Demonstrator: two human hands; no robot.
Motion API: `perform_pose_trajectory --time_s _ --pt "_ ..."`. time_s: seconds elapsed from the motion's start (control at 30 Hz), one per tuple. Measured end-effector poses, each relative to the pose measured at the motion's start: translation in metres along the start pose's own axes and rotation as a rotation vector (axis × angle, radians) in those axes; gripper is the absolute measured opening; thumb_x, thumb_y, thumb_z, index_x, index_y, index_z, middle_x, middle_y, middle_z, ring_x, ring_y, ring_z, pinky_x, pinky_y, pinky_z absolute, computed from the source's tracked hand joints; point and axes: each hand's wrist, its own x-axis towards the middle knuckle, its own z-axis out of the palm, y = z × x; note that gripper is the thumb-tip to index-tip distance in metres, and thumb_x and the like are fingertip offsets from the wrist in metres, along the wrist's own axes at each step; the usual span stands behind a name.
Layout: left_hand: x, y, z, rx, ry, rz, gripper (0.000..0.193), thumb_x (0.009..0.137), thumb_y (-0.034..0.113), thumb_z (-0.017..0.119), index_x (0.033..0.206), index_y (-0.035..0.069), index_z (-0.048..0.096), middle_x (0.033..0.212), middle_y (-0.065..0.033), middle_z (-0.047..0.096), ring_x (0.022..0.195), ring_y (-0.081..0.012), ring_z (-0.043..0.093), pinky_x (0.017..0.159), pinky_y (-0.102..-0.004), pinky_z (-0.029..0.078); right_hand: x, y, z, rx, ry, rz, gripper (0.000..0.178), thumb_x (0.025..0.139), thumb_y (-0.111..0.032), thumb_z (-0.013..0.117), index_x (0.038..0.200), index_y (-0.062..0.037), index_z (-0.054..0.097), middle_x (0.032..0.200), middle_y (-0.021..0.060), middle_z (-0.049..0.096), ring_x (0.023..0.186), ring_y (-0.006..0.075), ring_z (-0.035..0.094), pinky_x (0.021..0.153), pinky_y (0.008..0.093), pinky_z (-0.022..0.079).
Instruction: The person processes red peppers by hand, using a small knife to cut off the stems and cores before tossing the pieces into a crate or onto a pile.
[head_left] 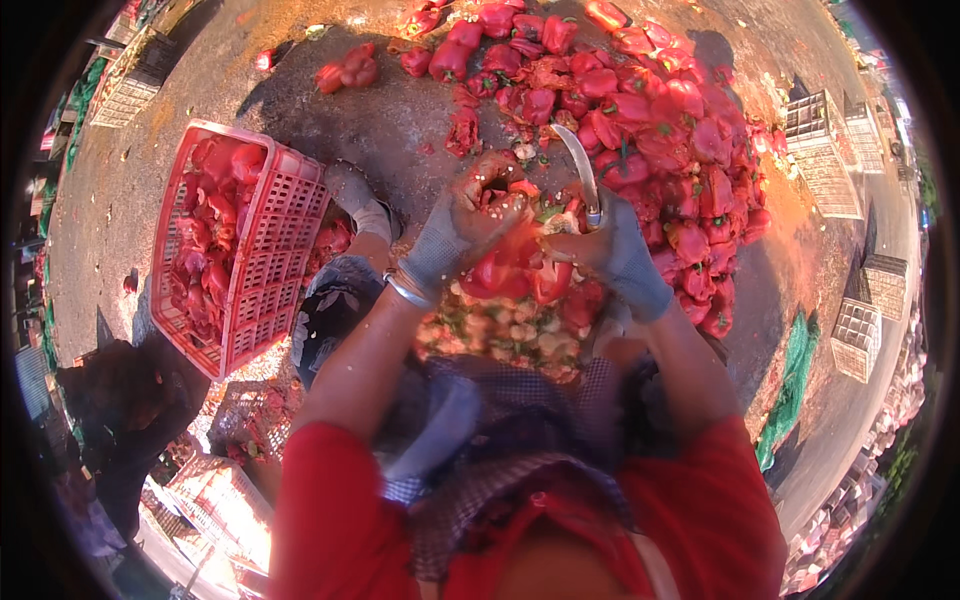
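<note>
Red pepper (pixel 505 268) sits between both gloved hands, above a heap of pale cores and seeds (pixel 500 335). Left hand (pixel 455 225) has its grip closed around the pepper's top. Right hand (pixel 615 250) has its grip clenched on a curved knife (pixel 580 165), blade pointing up. Beyond lies a large pile of red peppers (pixel 650 130) on the ground. A red crate (pixel 255 250) holding peppers stands to the left.

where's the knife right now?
Head view, centre-right: the curved knife is in the gloved right hand, blade up, beside the red pepper in the left hand.
</note>
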Motion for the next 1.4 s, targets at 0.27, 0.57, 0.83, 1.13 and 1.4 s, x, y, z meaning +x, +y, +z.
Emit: perform_pose_trajectory --time_s 0.27,0.57,0.83,1.13,1.4 --pt "-0.01 -0.001 0.002 -0.06 -0.134 0.004 0.032 0.089 0.011 0.062 0.118 0.004 0.05 0.107 -0.0017 0.056 0.1 -0.0101 0.053 0.089 -0.0276 0.044 -0.006 -0.008 0.002 0.216 -0.033 0.19 0.08 0.06 -0.027 0.089 0.121 0.0079 0.05 0.102 0.0129 0.061 0.095 0.0173 0.057 0.086 0.0344 0.047" --pt "-0.019 -0.009 0.009 0.335 -0.201 -0.074 0.052 0.08 0.021 0.072 0.122 0.002 0.048 0.109 -0.0178 0.061 0.096 -0.0284 0.063 0.082 -0.0384 0.049 -0.007 -0.003 0.01 0.25 -0.01 0.098 0.073 0.063 -0.025 0.087 0.116 0.0094 0.052 0.099 0.0135 0.062 0.095 0.0188 0.058 0.083 0.0355 0.047" --pt "-0.023 -0.029 0.02 0.428 -0.051 0.062 0.055 0.081 0.02 0.07 0.128 0.003 0.046 0.111 -0.0202 0.061 0.1 -0.0339 0.063 0.084 -0.0415 0.05 -0.005 0.009 0.018 0.12 0.087 0.017 0.075 0.062 -0.037 0.083 0.113 0.0094 0.053 0.098 0.0216 0.064 0.094 0.0294 0.062 0.083 0.0382 0.048" --pt "-0.012 -0.024 0.021 0.23 0.031 0.125 0.037 0.081 0.012 0.069 0.113 0.003 0.055 0.101 -0.0144 0.063 0.094 -0.0252 0.064 0.08 -0.0356 0.05 -0.012 -0.02 0.01 0.059 0.208 0.023 0.055 0.063 -0.027 0.087 0.098 0.0027 0.056 0.079 0.0033 0.058 0.074 0.012 0.059 0.064 0.0291 0.049" --pt "-0.013 -0.016 0.013 0.208 -0.139 0.005 0.041 0.078 0.026 0.075 0.11 0.005 0.062 0.102 -0.0164 0.066 0.092 -0.0333 0.065 0.082 -0.0411 0.051 -0.011 -0.023 0.013 0.739 0.047 0.168 0.061 0.065 -0.028 0.088 0.108 0.0026 0.057 0.094 0.0052 0.059 0.084 0.0112 0.06 0.071 0.0288 0.052"
